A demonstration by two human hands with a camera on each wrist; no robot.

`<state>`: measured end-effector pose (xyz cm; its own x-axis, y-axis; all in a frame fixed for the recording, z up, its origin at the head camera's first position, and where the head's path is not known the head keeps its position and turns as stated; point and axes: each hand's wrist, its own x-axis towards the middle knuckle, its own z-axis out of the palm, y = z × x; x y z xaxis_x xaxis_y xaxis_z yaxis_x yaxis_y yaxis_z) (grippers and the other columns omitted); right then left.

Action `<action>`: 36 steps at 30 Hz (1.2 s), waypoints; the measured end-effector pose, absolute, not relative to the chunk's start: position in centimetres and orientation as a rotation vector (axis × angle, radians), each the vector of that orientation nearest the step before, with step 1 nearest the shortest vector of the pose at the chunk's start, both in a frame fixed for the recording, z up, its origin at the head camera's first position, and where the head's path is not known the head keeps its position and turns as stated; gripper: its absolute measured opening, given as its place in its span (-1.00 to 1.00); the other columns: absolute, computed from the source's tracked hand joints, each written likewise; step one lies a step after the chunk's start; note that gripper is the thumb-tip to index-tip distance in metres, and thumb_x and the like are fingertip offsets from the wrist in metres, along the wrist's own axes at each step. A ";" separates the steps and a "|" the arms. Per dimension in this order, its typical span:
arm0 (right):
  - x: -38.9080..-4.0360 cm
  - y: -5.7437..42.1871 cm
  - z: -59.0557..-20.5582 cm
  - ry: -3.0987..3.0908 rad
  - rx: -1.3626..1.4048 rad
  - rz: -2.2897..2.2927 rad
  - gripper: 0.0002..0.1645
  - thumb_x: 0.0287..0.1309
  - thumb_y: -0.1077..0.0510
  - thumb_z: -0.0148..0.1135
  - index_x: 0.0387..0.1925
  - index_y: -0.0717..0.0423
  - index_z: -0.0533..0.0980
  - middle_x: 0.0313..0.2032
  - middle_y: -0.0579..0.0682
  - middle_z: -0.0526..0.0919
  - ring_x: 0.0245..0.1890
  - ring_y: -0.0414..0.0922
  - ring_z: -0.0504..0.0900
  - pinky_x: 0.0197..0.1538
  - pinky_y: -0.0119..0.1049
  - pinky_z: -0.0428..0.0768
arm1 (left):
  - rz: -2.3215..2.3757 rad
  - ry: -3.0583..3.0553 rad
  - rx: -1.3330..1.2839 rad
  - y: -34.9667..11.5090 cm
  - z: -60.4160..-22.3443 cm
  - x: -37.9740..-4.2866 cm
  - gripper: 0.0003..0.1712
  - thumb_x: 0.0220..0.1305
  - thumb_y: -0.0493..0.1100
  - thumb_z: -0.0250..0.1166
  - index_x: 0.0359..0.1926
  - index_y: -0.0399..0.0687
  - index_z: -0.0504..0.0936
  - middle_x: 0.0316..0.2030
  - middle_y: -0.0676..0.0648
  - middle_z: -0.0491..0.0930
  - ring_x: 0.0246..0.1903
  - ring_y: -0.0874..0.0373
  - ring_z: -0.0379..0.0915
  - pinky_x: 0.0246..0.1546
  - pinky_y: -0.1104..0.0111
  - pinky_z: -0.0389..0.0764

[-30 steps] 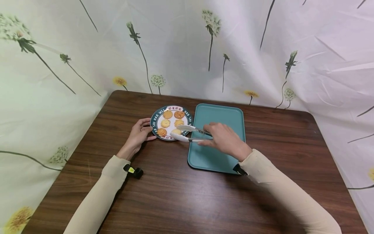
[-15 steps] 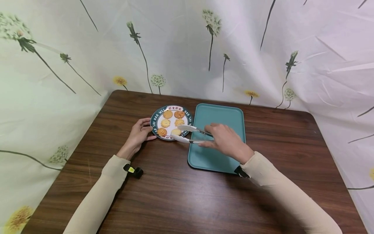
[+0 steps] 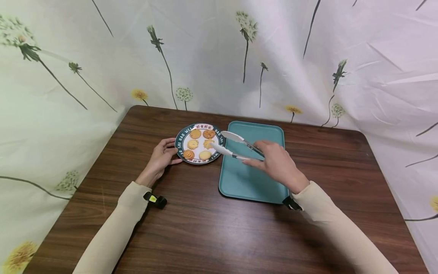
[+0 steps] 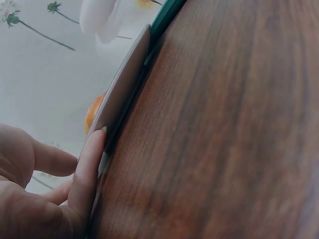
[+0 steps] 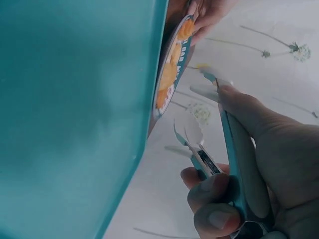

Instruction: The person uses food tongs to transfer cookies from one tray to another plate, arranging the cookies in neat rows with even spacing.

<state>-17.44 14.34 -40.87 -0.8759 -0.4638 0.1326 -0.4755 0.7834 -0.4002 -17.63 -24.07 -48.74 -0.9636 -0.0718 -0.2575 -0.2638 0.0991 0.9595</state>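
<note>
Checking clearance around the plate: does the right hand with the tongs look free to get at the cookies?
Probably yes: the right hand holds the tongs open beside the plate, nothing between them and the cookies.

Six cookies (image 3: 195,144) on one plate (image 3: 179,144); one tray (image 3: 253,182); one pair of tongs (image 3: 236,146); two hands.
</note>
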 end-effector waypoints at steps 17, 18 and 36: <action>-17.9 18.5 -42.9 -2.923 0.538 0.709 -0.21 0.17 -0.34 0.46 0.16 0.16 0.57 -0.03 0.15 0.71 -0.23 0.04 0.69 -0.31 -0.01 0.75 | 1.986 2.215 -0.360 -24.0 -48.9 -17.6 -0.37 0.64 -0.29 -0.07 0.62 -0.14 0.05 0.52 -0.30 0.13 0.29 -0.04 0.40 -0.01 0.44 0.83; -17.9 18.8 -43.1 -2.914 0.522 0.713 -0.21 0.17 -0.32 0.47 0.16 0.17 0.56 -0.03 0.15 0.71 -0.20 0.06 0.70 -0.27 0.03 0.76 | 1.987 2.214 -0.360 -24.0 -48.8 -17.6 -0.37 0.64 -0.29 -0.07 0.62 -0.14 0.04 0.53 -0.30 0.13 0.30 -0.04 0.39 -0.02 0.45 0.82; -18.1 23.6 -45.4 -2.796 0.228 0.827 -0.25 0.22 -0.07 0.47 0.28 0.32 0.52 -0.11 0.27 0.62 -0.21 0.16 0.57 -0.23 0.07 0.59 | 1.973 2.220 -0.368 -24.1 -48.8 -17.7 -0.39 0.64 -0.28 -0.07 0.61 -0.13 0.07 0.50 -0.28 0.16 0.16 0.10 0.44 -0.03 0.44 0.83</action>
<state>-18.05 23.61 -45.40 -0.9647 -0.0863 0.2488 -0.2078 0.8299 -0.5178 -17.69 -24.07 -48.80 -0.9589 -0.0839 -0.2711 -0.2791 0.1058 0.9544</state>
